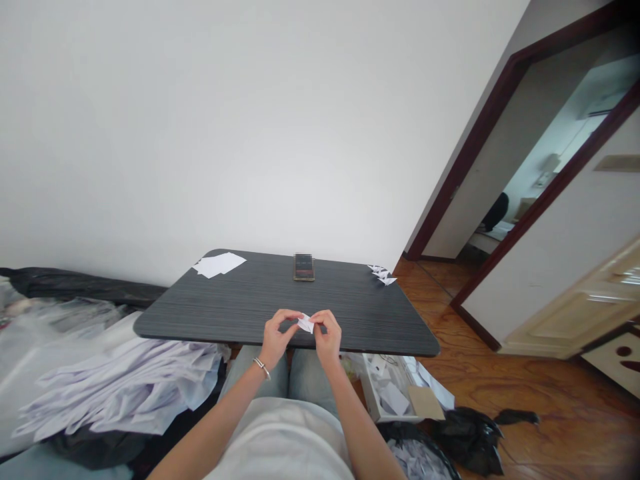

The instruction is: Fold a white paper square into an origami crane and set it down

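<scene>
Both hands meet over the near edge of a dark grey table (240,307). My left hand (277,335), with a bracelet on its wrist, and my right hand (327,335) pinch a small folded piece of white paper (305,323) between their fingertips. Each hand grips one end of the paper, which is held just above the tabletop. My knees show under the table edge.
A phone (303,267) lies at the table's far middle. White sheets (219,265) sit at the far left corner, small folded paper shapes (383,274) at the far right. A heap of paper (125,387) lies left; a box of paper bits (395,393) and black bags (467,437) lie right on the floor.
</scene>
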### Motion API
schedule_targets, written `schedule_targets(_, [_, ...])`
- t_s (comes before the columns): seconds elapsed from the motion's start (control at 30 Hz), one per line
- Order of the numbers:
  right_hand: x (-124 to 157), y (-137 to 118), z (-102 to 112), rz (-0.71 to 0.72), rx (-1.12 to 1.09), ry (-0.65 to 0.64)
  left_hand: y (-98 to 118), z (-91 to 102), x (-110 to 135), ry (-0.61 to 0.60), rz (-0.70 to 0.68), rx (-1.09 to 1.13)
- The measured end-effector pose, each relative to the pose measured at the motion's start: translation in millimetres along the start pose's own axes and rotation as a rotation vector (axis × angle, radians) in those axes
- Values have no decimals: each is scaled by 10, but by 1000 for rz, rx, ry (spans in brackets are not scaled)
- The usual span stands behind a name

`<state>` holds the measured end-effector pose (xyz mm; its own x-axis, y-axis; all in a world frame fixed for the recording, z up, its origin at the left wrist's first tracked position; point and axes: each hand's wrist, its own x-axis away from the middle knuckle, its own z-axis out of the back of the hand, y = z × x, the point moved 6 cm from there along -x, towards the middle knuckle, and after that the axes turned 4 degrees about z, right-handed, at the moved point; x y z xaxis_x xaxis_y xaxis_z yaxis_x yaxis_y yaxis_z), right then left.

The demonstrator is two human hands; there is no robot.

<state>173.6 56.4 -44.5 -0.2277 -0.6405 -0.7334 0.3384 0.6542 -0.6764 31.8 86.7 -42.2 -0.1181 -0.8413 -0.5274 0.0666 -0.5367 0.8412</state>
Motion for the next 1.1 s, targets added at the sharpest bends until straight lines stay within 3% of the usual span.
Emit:
schedule_targets(0.13, [-3,-1,-7,-12,-9,-11,19,5,-6,-6,-61,-18])
schedule_targets(0.37, [-12,-17,-11,-17,-69,-38,-22,-5,-13,-20,-40,17])
schedule_targets(0.7, [-16,96,-27,-135,-49,-61,-83,-30,-36,-96,110,19])
schedule_targets(0.83, [-9,142,-62,-187,-57,-108,-157,-38,-43,-71,209,88])
schedule_targets(1.0, [2,201,-88,-268,-60,-140,-190,-35,-51,1,241,216])
schedule_targets(1.1, [13,265,-99,-329,-76,-138,-212,-53,-58,-15,281,228])
